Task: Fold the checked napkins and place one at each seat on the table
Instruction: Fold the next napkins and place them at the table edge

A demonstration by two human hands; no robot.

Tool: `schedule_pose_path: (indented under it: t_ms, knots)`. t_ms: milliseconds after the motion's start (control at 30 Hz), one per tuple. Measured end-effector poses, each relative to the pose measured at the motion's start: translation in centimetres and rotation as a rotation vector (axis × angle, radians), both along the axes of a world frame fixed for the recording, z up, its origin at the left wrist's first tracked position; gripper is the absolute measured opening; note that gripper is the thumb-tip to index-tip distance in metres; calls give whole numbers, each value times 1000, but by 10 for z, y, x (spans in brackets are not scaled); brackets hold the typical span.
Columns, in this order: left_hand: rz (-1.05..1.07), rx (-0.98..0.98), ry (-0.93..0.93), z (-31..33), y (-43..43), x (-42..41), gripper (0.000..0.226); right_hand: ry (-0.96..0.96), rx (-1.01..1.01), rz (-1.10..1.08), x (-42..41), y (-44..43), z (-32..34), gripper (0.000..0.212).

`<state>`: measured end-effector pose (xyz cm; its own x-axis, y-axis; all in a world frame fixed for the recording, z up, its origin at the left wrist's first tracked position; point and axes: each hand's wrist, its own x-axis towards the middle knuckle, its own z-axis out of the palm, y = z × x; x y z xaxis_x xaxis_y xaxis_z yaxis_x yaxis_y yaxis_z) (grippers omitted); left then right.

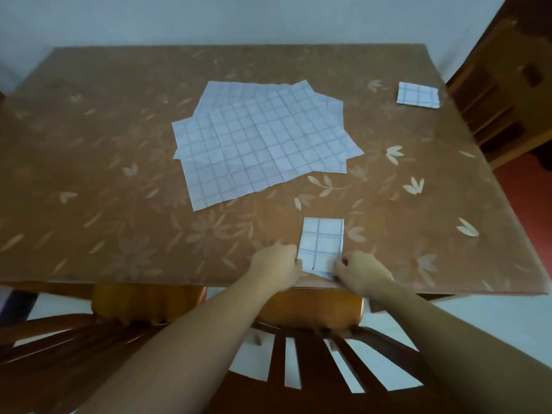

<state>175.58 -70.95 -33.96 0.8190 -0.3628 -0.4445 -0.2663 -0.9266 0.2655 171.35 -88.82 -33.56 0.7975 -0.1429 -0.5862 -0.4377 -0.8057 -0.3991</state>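
2 hands on 1 folded napkin [322,243]. It lies flat on the table [119,174] between the hands, its near end at the table edge, just ahead of the chair [298,321] under my wrists.

Handling, my guess:
- Thin, light, paper-like sheet. Creases look sharp.
- Layers will likely slide on each other and on the glossy table top.
- No weight to fight, but it would crumple if squeezed mid-sheet.
- Best hold is the 2 near corners or the long side edges, thumb over and fingers under, catching all layers together.
- 1 loose layer sticks out at the near end by the right hand. I would pinch it in with the rest.

Left hand [277,264]: comes in from the left, knuckles up, fingertips against the napkin's near left edge. The back of the hand hides the fingers, so I cannot tell if they pinch or only press.

Right hand [363,274]: fingers curled, thumb and fingertips closed on the near right corner. Both forearms stretch out over the chair back.

Straight ahead, beyond the hands: pile [263,144] of unfolded napkins, spread and overlapping, count unclear. Well past the right hand, at the table's right edge: 1 far napkin [418,95], folded and lying flat.
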Motion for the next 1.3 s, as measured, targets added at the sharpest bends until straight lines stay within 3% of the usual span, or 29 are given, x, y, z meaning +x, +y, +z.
schedule_pose_path:
  t_ms: [200, 467, 633, 900, 1167, 1300]
  knots:
    - [-88, 109, -44, 1, -1, -2, 27, 4, -152, 70, 0, 0, -4, 37]
    - [-90, 54, -69, 0, -3, -12, 17, 27, -130, 97, 0, -7, -11, 38]
    - [-109, -24, -117, -8, -26, -21, 17, -10, -239, 111, 1, -30, -12, 41]
    - [-97, 0, -134, -7, -9, -20, 18, -39, -205, 160, -7, -20, -9, 40]
    - [-37, 137, -198, 75, 31, -13, 28, -105, -244, 224, -2, -19, 57, 24]
    - [30, 181, -260, 123, 73, -3, 23, -172, -243, 308, 7, 10, 89, 31]
